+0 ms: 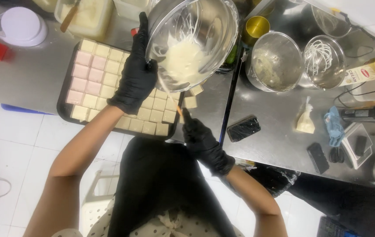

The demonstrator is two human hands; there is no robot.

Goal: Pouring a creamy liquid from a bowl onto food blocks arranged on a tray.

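Cream could drip off-target: left hand, gloved, grips the tilted steel bowl upper centre, above the tray of cake squares; right hand, lower centre, pinches a thin spatula scraping.

Likely bakery kitchen, steel counters, mixing bowls

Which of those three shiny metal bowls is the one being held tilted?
The metal bowl with white cream inside, gripped at its rim by the left hand above the tray. The other two bowls rest on the counter, untouched.
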